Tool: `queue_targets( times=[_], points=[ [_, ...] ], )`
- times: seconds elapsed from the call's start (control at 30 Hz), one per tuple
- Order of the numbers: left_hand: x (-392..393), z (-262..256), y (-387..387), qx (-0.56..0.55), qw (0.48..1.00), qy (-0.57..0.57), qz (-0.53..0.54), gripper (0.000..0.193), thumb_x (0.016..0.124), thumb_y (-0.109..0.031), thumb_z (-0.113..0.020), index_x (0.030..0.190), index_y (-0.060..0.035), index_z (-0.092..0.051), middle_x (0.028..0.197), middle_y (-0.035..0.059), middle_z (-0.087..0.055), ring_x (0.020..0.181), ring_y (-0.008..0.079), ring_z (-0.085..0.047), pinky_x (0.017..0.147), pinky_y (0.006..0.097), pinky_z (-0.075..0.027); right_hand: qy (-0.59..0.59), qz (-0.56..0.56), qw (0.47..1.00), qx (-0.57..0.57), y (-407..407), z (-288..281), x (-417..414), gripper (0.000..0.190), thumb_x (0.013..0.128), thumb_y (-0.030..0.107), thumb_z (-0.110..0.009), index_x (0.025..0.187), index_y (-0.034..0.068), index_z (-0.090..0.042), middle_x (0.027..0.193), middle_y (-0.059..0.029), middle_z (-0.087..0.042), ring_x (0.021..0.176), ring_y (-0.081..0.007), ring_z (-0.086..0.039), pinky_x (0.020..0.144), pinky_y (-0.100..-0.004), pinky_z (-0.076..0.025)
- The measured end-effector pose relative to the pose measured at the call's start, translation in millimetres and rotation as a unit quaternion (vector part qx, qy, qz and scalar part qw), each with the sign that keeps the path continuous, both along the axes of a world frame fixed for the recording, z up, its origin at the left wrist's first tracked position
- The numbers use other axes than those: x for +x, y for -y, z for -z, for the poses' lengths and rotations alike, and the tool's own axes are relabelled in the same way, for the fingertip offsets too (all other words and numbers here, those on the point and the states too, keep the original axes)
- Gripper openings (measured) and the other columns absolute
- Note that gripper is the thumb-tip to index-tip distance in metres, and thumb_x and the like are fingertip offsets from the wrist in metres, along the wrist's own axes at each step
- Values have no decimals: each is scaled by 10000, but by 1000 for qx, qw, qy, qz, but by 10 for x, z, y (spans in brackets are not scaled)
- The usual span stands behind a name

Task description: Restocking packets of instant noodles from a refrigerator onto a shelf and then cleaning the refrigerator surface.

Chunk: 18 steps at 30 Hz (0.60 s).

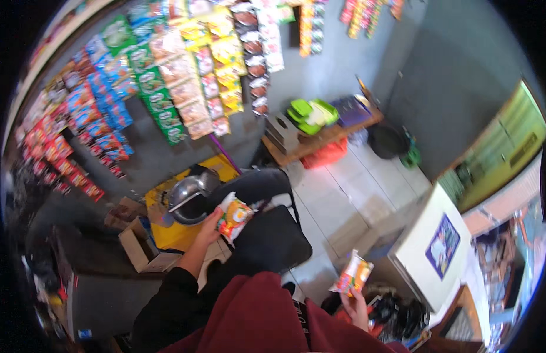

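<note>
My left hand [210,229] grips a packet of instant noodles [234,217], its printed front with a fried egg turned upward. This packet is held up over a black folding chair [273,238]. Off to the other side, my right hand [356,307] holds a second, similar noodle packet [355,274] by its lower end, above the tiled floor. Both packets look sealed. The two hands are well apart, and the fingers behind each packet are partly hidden.
Strips of hanging sachets [184,84] cover the wall ahead. A metal pot [193,198] sits on a yellow surface [176,238] beside an open cardboard box [143,249]. Green containers [312,114] stand on a wooden bench [282,156]. At right are a white cabinet [414,264] and black plastic bags [398,313].
</note>
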<state>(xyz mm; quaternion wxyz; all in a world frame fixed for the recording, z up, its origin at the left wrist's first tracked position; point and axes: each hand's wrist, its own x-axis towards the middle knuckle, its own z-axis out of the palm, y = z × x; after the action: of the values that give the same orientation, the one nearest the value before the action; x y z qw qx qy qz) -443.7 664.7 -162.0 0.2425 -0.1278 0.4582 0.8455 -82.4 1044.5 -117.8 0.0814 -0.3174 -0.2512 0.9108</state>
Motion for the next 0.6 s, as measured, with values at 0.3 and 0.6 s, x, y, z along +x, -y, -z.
queue_targets(
  times=[0.3, 0.6],
  points=[
    [756, -674, -321, 33, 977, -202, -53, 429, 757, -30, -584, 1148, -71, -412, 1059, 63, -527, 964, 189, -535, 824, 334, -456, -115, -174, 957, 203, -574, -35, -1360, 593, 696, 91, -629, 1207, 21, -338, 1142, -92, -482, 1037, -247, -480, 905, -399, -373],
    [-33, -1151, -632, 138, 962, -158, -175, 349, 843, -152, -508, 1149, -5, -428, 1101, 112, -523, 991, 229, -530, 864, 363, -429, -188, -315, 903, 222, -249, -275, -2602, 627, 707, 57, -635, 1244, 40, -311, 1176, -73, -462, 1059, -192, -473, 906, -349, -374]
  ],
)
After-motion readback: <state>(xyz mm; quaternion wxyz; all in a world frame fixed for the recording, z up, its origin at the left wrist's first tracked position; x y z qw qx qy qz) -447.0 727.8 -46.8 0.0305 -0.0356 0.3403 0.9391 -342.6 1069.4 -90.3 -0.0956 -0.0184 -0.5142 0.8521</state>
